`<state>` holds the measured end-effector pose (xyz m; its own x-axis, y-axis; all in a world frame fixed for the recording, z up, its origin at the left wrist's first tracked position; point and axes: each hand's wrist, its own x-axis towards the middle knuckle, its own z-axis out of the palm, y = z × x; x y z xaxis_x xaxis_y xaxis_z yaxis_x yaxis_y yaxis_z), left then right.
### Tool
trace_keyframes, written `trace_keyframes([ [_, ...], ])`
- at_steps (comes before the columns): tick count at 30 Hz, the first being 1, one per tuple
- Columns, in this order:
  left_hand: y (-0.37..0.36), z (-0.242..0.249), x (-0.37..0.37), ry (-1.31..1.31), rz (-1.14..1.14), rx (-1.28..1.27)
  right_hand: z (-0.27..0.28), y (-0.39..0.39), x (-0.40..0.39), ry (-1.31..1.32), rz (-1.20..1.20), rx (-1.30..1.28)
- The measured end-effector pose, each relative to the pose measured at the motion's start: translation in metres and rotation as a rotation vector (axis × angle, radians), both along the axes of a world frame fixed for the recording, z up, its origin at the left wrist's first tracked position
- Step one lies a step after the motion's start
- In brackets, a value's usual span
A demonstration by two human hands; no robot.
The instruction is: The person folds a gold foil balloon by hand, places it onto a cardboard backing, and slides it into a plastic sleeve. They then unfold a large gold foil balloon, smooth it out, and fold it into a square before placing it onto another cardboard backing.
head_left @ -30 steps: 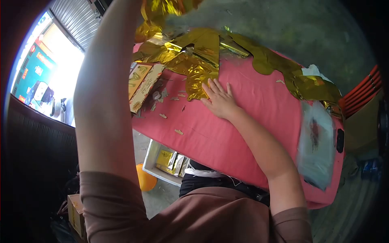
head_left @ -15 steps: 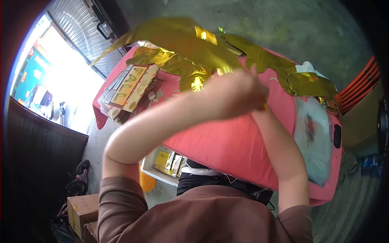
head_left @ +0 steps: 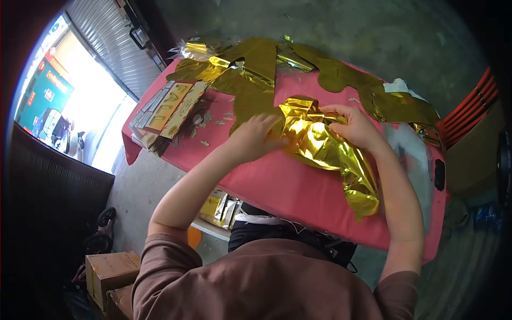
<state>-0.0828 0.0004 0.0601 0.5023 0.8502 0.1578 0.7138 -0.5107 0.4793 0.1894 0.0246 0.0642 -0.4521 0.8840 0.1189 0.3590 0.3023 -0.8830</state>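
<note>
A crumpled shiny gold foil piece [head_left: 314, 140] lies bunched over the pink-covered table [head_left: 256, 176], one end trailing toward its front edge. My right hand [head_left: 356, 127] pinches the foil's upper right part between thumb and fingers. At the foil's left side is my left hand [head_left: 258, 137], slightly blurred, its fingers and thumb apart. Flat gold foil [head_left: 250, 64] spreads behind my left hand, and another long flat gold piece [head_left: 346, 77] runs along the far right edge.
Printed cards [head_left: 173, 112] are stacked at the table's left, with small scraps beside them. A clear plastic bag [head_left: 410, 160] lies on the right near a black object [head_left: 439, 175]. Below the front edge sits a bin [head_left: 216, 226]; cardboard boxes [head_left: 112, 272] stand lower left.
The foil that was sweeping through the air at upper left is now bunched on the table. My hands, crossed before, have moved apart to either side of it.
</note>
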Motion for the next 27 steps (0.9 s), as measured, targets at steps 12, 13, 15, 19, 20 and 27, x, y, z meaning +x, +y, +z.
trace_keyframes([
  [12,-0.067,-0.032,-0.057,0.182,0.045,0.206,0.030,-0.083,0.022,-0.435,-0.363,0.231],
  [13,-0.069,-0.026,-0.060,0.178,0.043,0.204,0.017,-0.089,0.021,-0.439,-0.364,0.229],
  [15,-0.074,-0.013,-0.068,0.186,0.017,0.122,-0.013,-0.105,0.017,-0.672,-0.052,0.410],
  [19,-0.071,0.015,-0.068,0.249,0.148,-0.164,-0.022,-0.132,0.008,-0.889,0.078,0.311],
  [20,-0.061,0.013,-0.066,0.251,0.135,-0.149,-0.009,-0.128,0.006,-0.917,0.107,0.238],
  [27,0.014,-0.063,0.004,0.181,-0.215,0.253,-0.040,-0.057,-0.019,-0.672,-0.031,0.232],
])
